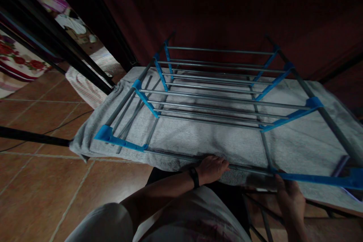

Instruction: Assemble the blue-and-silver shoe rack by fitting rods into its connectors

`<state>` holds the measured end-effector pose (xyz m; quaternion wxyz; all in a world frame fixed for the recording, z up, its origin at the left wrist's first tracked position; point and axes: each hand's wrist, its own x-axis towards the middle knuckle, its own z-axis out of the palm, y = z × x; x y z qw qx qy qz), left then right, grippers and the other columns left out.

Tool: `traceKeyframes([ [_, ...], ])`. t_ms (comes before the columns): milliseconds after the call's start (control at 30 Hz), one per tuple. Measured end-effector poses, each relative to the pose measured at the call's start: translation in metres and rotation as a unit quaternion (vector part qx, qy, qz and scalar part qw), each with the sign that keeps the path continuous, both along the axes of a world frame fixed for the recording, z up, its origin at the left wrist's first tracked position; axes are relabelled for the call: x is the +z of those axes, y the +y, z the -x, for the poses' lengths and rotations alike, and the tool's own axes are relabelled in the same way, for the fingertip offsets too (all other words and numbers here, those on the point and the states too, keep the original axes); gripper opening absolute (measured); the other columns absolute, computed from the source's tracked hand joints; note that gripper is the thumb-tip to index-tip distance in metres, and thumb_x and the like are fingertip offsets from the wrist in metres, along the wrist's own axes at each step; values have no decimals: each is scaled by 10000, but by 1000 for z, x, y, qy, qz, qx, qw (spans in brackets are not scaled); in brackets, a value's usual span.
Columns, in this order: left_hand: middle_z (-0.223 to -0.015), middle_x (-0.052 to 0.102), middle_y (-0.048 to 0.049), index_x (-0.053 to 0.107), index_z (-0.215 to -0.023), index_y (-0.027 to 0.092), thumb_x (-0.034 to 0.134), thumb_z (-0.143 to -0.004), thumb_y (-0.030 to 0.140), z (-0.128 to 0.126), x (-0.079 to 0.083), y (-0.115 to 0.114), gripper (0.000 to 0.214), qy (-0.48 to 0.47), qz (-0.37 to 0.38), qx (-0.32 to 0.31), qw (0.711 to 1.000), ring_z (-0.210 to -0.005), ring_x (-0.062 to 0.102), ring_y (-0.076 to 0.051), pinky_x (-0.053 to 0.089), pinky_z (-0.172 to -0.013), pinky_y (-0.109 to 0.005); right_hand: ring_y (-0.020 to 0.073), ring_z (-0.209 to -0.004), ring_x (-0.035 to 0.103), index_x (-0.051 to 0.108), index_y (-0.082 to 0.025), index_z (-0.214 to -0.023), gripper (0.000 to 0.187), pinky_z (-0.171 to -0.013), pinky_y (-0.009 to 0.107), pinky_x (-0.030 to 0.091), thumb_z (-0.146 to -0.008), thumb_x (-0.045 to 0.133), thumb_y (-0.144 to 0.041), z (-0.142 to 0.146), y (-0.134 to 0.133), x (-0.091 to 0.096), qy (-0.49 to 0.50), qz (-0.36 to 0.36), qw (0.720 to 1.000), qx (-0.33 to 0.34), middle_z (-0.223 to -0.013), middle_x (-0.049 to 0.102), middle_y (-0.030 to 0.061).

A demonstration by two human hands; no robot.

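A rack of grey metal rods (227, 98) and blue plastic brackets (292, 117) lies on its side on a grey cloth. At its near end, my left hand (214, 168) wraps round a thin metal rod (172, 155) running between two blue brackets. My right hand (290, 198) is closed at the inner end of the near right blue bracket (317, 179), where the rod meets it. Its thumb lies along the bracket, and the other fingers are partly hidden behind. The near left blue bracket (121, 141) has no hand on it.
Several loose rods (133, 115) lie on the grey cloth (184, 140) inside the rack's left side. A dark purple-edged object (340, 166) lies at the right. Black metal bars (34, 136) stand at the left above the tiled floor (36, 185). A dark red surface (221, 15) rises behind.
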<state>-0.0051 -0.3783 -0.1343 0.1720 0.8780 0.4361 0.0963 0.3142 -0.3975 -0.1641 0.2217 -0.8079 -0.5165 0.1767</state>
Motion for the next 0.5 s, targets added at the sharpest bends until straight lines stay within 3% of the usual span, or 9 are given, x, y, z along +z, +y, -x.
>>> traceKeyframes([
  [500, -964, 709, -70, 608, -995, 164, 409, -1032, 335, -1, -1, 0, 264, 7, -2, -11, 1000, -869, 697, -195, 499, -702, -316, 437, -1101, 620, 655, -103, -1237, 685, -865, 489, 481, -861, 425, -627, -2, 0, -2, -5, -5, 1000, 12, -1152, 688, 220],
])
